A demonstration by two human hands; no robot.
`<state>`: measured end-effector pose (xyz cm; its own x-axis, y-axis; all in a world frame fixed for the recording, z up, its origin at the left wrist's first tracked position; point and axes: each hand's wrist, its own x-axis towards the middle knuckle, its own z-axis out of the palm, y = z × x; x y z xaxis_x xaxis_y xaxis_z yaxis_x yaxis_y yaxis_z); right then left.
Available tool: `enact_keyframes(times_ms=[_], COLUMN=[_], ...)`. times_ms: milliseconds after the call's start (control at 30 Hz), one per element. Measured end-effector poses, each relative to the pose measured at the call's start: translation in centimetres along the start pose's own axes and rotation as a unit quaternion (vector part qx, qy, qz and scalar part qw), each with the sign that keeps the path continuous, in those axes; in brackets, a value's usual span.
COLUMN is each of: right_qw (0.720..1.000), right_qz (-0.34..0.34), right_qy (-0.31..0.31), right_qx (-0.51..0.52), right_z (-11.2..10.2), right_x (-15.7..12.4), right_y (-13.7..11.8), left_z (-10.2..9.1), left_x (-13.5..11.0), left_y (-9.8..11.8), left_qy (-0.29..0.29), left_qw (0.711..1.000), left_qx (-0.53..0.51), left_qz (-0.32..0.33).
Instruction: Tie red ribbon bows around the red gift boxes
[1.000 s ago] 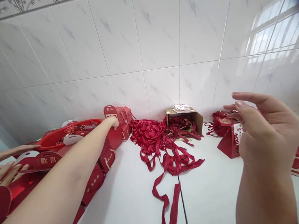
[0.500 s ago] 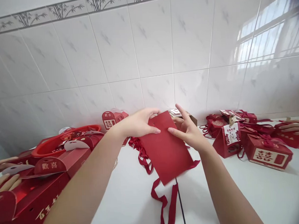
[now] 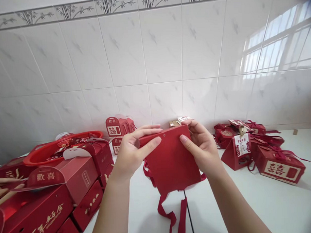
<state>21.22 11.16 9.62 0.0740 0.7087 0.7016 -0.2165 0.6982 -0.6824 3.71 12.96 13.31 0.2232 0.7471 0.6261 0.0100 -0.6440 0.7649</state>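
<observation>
A plain red gift bag or flat box (image 3: 173, 163), its exact kind unclear, is held up in front of me over the white table. My left hand (image 3: 136, 146) grips its upper left edge, thumb on the near face and fingers behind. On the upper right corner, my right hand (image 3: 198, 142) pinches it the same way. A small hole shows near its top edge. Dark red ribbon (image 3: 166, 209) trails below it onto the table. More ribbon shows behind its left side.
Stacked red gift boxes (image 3: 81, 180) and a red basin (image 3: 31, 158) of small packets stand at left, with another person's hand (image 3: 6, 189) at a box. Small boxes (image 3: 116, 128) stand by the tiled wall. Ribboned boxes (image 3: 281, 164) sit at right.
The red piece has turned more upright, and my left hand has shifted down and left along its top edge. The other person's hand at far right has gone from view.
</observation>
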Motion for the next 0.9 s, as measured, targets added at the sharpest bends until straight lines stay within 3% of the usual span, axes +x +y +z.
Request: enact_keyframes(times_ms=[133, 233, 300, 333, 400, 500, 667, 900], right_qw=[0.999, 0.989, 0.941, 0.889, 0.848, 0.802, 0.753, 0.723], right_qz=[0.005, 0.019, 0.019, 0.024, 0.053, 0.097, 0.115, 0.125], right_qy=[0.040, 0.076, 0.123, 0.144, 0.166, 0.144, 0.077, 0.115], right_qx=[0.005, -0.126, -0.316, -0.433, -0.500, -0.571, -0.643, -0.670], right_z=[1.1, 0.1, -1.8, -3.1, -6.0, -9.9, -12.4, -12.8], right_x=[0.2, 1.6, 3.3, 4.4, 6.4, 8.7, 10.9, 12.3], right_y=[1.3, 3.4, 5.5, 6.7, 9.4, 13.0, 16.5, 18.4], left_z=[0.7, 0.4, -0.4, -0.9, -1.8, -2.5, -2.6, -2.9], left_x=[1.0, 2.0, 2.4, 2.5, 2.5, 2.1, 1.4, 1.3], left_y=[-2.4, -4.0, -4.4, -4.4, -3.9, -2.4, -0.7, -0.6], left_qy=[0.023, 0.061, 0.140, 0.183, 0.255, 0.306, 0.315, 0.337], left_qw=[0.984, 0.982, 0.984, 0.981, 0.966, 0.949, 0.944, 0.937], left_qx=[-0.147, -0.139, -0.077, -0.043, 0.009, 0.046, 0.058, 0.068], left_qz=[-0.098, -0.115, -0.075, -0.054, -0.036, -0.056, -0.071, -0.064])
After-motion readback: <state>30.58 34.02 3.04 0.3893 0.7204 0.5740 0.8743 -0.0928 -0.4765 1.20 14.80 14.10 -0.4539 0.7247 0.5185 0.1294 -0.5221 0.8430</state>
